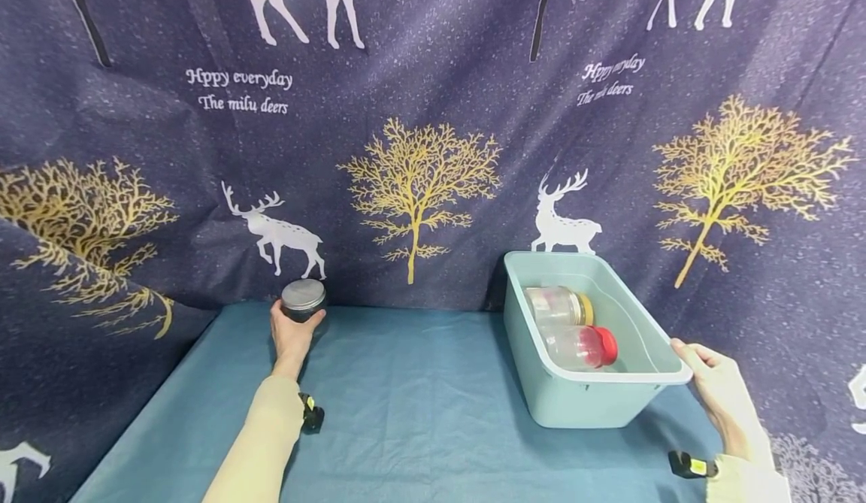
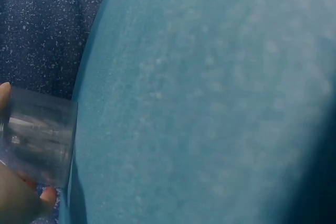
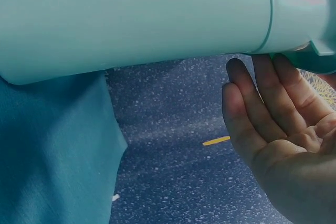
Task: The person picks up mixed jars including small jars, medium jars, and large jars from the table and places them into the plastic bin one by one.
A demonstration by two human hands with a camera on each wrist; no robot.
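At the back left of the table, my left hand (image 1: 291,339) grips a clear jar (image 2: 44,136) with a silver lid (image 1: 304,293), fingers and thumb round its sides. The left wrist view shows the jar's base close to the cloth. On the right stands a light green plastic bin (image 1: 575,407). My right hand (image 1: 722,386) holds the bin's near right corner, thumb over the rim; its fingers (image 3: 273,90) reach up against the outside below the rim. Inside the bin lie a jar with a yellow lid (image 1: 556,306) and a jar with a red lid (image 1: 575,346).
A blue-green cloth (image 1: 419,413) covers the table, which ends at the left in a slanting edge (image 1: 149,401). Behind it hangs a dark blue curtain (image 1: 433,67) printed with deer and trees. Each wrist wears a small black camera (image 1: 312,414).
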